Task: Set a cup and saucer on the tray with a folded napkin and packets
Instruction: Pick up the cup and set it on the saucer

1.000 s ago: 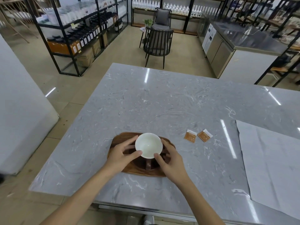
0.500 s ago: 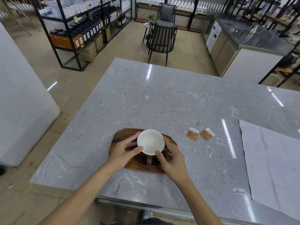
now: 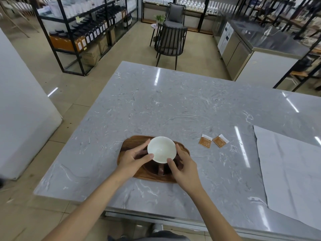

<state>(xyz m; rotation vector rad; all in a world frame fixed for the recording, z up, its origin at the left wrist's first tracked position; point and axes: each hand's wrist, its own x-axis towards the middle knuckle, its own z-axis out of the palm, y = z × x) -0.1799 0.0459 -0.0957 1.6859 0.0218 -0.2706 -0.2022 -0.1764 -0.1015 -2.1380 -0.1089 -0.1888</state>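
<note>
A white cup sits above a dark wooden saucer on the brown wooden tray near the table's front edge. My left hand grips the cup's left rim with thumb and fingers. My right hand grips its right rim. Whether the cup rests on the saucer or is held just above it I cannot tell. Two orange packets lie on the table to the right of the tray. A large pale grey napkin lies unfolded at the right.
The grey marble table stretches away behind the tray. Its front edge runs close to my body. Beyond it stand a black chair, shelving with bottles and a steel counter.
Both hands stay on the cup over the saucer. The view has shifted a little; the tray, packets and napkin have not moved on the table.
</note>
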